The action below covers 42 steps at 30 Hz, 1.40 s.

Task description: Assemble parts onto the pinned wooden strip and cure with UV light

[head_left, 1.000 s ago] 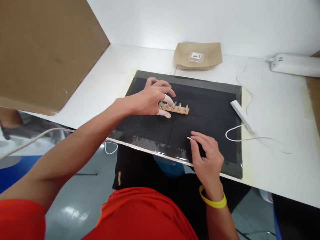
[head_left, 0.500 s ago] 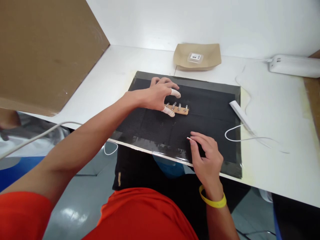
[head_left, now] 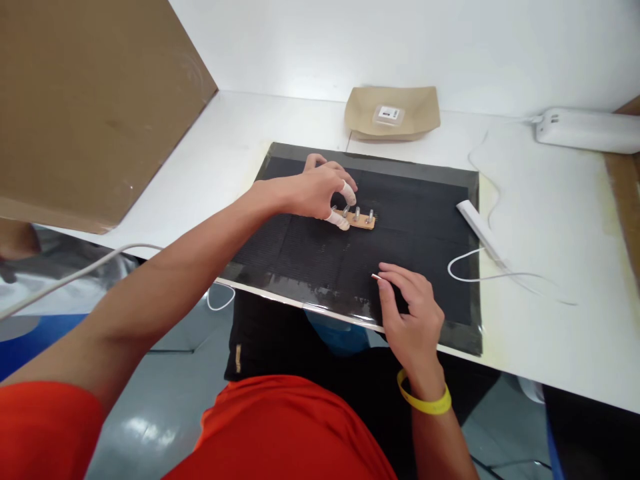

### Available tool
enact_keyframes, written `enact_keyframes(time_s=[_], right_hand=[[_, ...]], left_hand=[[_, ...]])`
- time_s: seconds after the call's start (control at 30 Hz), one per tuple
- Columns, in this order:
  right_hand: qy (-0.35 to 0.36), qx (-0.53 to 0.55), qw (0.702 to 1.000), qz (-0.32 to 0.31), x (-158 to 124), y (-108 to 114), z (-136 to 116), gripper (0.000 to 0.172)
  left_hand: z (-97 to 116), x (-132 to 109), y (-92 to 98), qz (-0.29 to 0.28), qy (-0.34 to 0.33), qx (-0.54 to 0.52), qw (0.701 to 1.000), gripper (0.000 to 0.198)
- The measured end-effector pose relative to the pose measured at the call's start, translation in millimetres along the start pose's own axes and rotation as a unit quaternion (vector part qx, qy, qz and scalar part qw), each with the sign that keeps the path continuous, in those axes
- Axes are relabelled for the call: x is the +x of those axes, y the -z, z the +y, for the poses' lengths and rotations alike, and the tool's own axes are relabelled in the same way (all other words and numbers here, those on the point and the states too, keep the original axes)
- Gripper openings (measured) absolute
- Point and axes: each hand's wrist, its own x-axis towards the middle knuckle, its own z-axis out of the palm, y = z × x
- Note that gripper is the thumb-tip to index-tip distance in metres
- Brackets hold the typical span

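The white bench (head_left: 540,213) carries a black mat (head_left: 420,207) reaching its front edge. On the left hand (head_left: 325,190), thumb and forefinger have drawn closer together, which suggests close finger work; whether they grip anything I cannot tell. The right hand (head_left: 410,310) stays by the front edge. A tan strip (head_left: 367,223) lies well inside the mat's edges, metal pegs (head_left: 357,214) on it; a thin white stick (head_left: 375,277) is pinched in the right fingertips
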Motion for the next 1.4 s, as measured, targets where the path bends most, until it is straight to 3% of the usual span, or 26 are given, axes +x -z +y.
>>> enact_keyframes(time_s=[0.57, 1.0, 1.4], right_hand=[[-0.010, 0.002, 1.000, -0.005, 0.0, 0.3, 0.2, 0.012], [-0.002, 0.001, 1.000, -0.001, 0.0, 0.6, -0.7, 0.012], [0.000, 0.005, 1.000, 0.001, 0.1, 0.1, 0.2, 0.013]], left_hand=[[-0.5, -3.7, 0.6, 0.004, 0.000, -0.011, 1.000, 0.055], [-4.5, -4.3, 1.3, -0.003, 0.003, 0.004, 1.000, 0.038], [-1.1, -14.9, 7.7, -0.025, 0.007, 0.005, 1.000, 0.067]])
